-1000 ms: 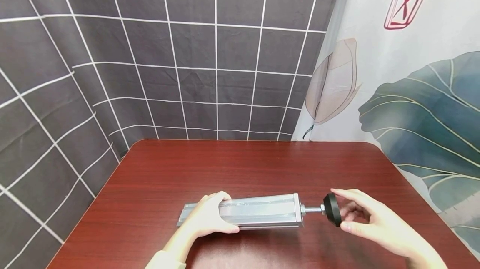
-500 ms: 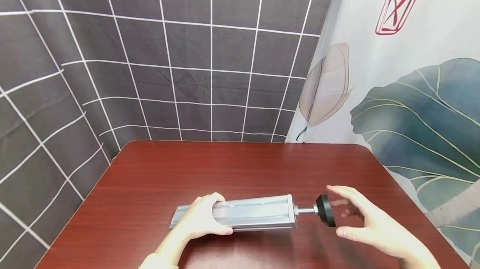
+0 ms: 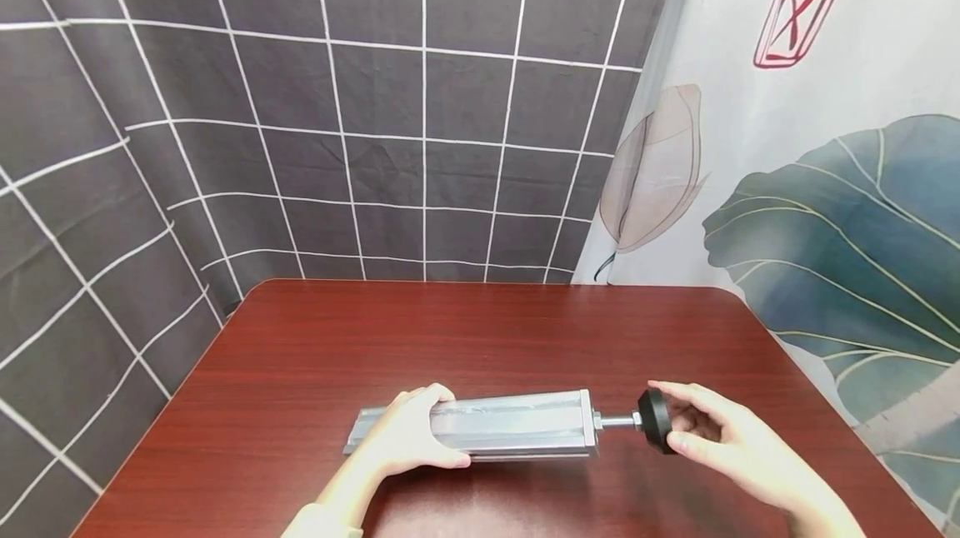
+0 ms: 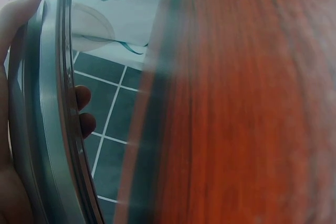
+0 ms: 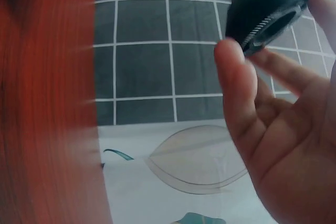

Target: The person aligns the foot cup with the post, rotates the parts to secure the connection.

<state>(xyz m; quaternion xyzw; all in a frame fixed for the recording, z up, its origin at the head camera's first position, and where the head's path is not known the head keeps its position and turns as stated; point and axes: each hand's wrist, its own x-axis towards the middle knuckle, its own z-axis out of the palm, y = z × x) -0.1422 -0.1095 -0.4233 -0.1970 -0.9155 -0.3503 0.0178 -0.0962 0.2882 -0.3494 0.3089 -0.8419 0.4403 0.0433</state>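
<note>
A silver aluminium profile lies crosswise in the head view, held above the tabletop. My left hand grips it left of its middle, thumb on the near side and fingers over the far side. In the left wrist view fingertips show past the edge of the profile. From its right end plate a threaded rod with nuts sticks out, ending in a black levelling foot. My right hand pinches the foot's rim between thumb and fingers. The right wrist view shows the ribbed, hollow underside of the foot.
The red-brown wooden table has rounded far corners. Behind it and to the left hangs a dark curtain with a white grid. A white curtain with leaf prints hangs at the right.
My right hand's fingers spread away from the black levelling foot half a second ago and are now back on its rim. The left hand keeps its grip. The head view shifts slightly.
</note>
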